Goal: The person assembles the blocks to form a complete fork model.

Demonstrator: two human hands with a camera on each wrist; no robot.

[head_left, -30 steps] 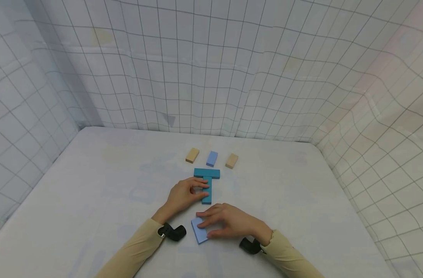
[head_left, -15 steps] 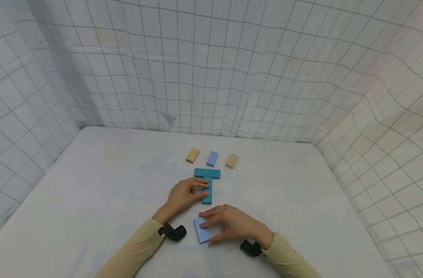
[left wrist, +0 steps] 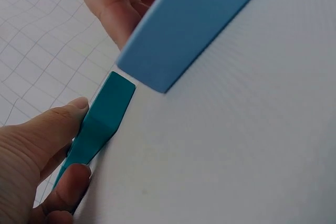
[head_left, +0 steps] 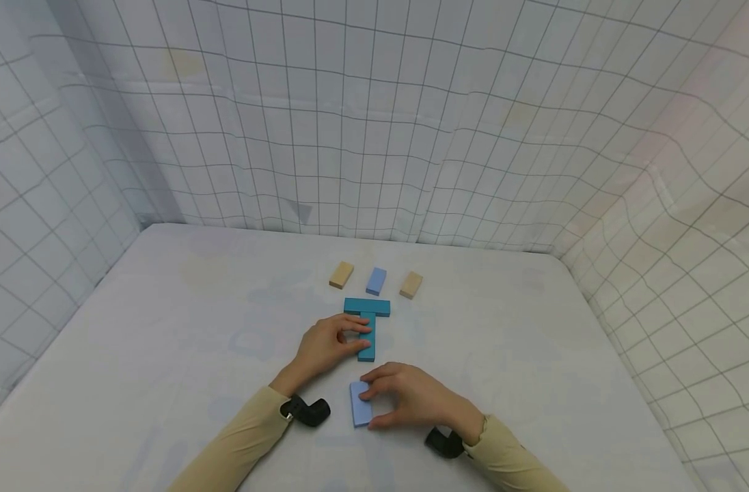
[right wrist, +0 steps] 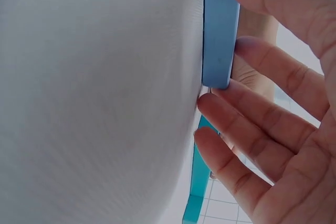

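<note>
A light blue rectangular block [head_left: 361, 404] lies flat on the table near the front. My right hand [head_left: 411, 395] holds it from the right, thumb at its near corner and fingertips on its top and far end. In the right wrist view, the other fingers [right wrist: 247, 145] extend beyond the block's end. Farther up, two teal blocks form a T: a crosswise bar [head_left: 367, 307] and a lengthwise stem [head_left: 366, 350]. From the left, my left hand [head_left: 325, 345] grips the stem with curled fingers and thumb. The left wrist view shows a gap between the teal stem [left wrist: 113, 98] and the blue block [left wrist: 184, 24].
Behind the T stand three small blocks in a row: a yellow one [head_left: 341, 275], a blue one [head_left: 376, 281] and a tan one [head_left: 411, 285]. A white cloth covers the table [head_left: 504, 328]. Grid-patterned curtains [head_left: 374, 137] enclose the back and sides.
The light blue block has shifted right and turned, from slanted to nearly lined up with the teal stem. My right fingers moved along with it. The left hand stays put.
</note>
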